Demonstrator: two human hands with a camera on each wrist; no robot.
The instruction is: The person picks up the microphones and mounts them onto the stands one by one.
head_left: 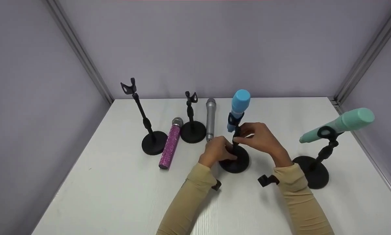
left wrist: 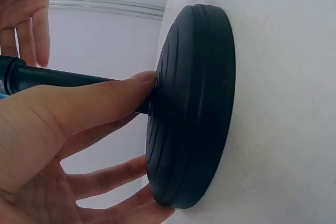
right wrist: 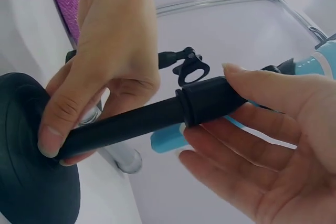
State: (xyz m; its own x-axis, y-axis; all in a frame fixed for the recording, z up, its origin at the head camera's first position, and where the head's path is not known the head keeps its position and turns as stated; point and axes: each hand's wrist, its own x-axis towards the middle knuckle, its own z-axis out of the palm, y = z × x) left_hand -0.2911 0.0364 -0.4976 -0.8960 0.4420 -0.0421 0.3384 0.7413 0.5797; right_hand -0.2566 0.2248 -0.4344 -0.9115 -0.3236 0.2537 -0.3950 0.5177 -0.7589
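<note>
A light-blue microphone (head_left: 241, 101) sits tilted in the clip of a black desktop microphone stand (head_left: 237, 167). My left hand (head_left: 218, 150) grips the bottom of that stand's pole, thumb at the round base (left wrist: 191, 103) and other fingers reaching down to its rim. Higher up, my right hand (head_left: 260, 137) pinches the thick black collar (right wrist: 212, 100) between thumb and fingers. The base stands flat on the white table. Just left of the stand, a silver microphone (head_left: 211, 117) lies on the table, its lower end close to my left hand.
Two stands with vacant clips, a tall one (head_left: 153, 143) and a short one (head_left: 192, 133), stand at the left. A glittery pink microphone (head_left: 170, 147) lies between them. On the right, a mint-green microphone (head_left: 342, 124) rests in another stand (head_left: 314, 173). Grey walls (head_left: 215, 49) enclose the table.
</note>
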